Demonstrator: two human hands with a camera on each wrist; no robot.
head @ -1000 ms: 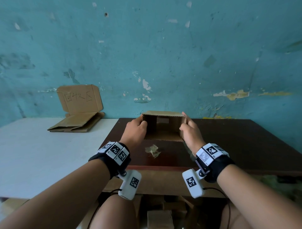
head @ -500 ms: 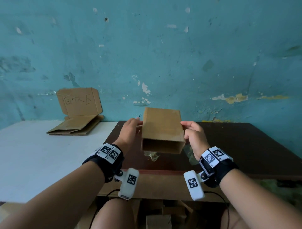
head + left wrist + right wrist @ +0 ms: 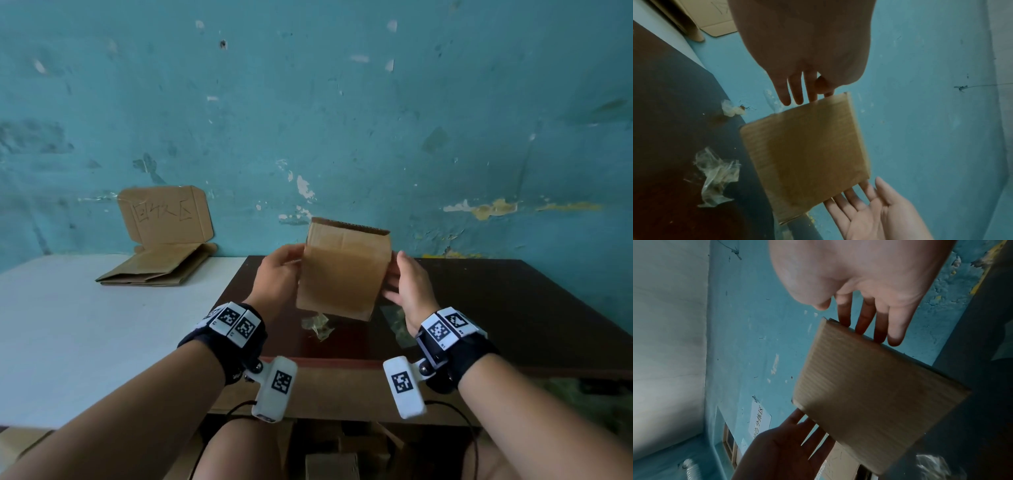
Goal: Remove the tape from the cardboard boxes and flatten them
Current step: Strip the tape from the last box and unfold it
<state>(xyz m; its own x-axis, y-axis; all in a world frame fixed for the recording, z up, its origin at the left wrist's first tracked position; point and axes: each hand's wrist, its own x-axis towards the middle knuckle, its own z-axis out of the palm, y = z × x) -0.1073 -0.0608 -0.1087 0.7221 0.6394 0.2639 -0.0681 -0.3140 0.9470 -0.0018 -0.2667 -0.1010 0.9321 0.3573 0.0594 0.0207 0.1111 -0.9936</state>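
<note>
A small brown cardboard box hangs in the air above the dark table, its broad face toward me and its open end up. My left hand touches its left edge with straight fingers. Against its right edge my right hand lies flat, fingers extended behind the box. The box looks nearly collapsed in the wrist views. Crumpled clear tape lies on the table under the box.
A second tape scrap lies near my right wrist. On the white table at left sits a pile of flattened cardboard with a lettered cardboard sheet leaning on the teal wall. More boxes sit under the table.
The box has come up off the table and turned from open end facing me to broad face toward me. Both hands rose with it and shifted to its side edges.
</note>
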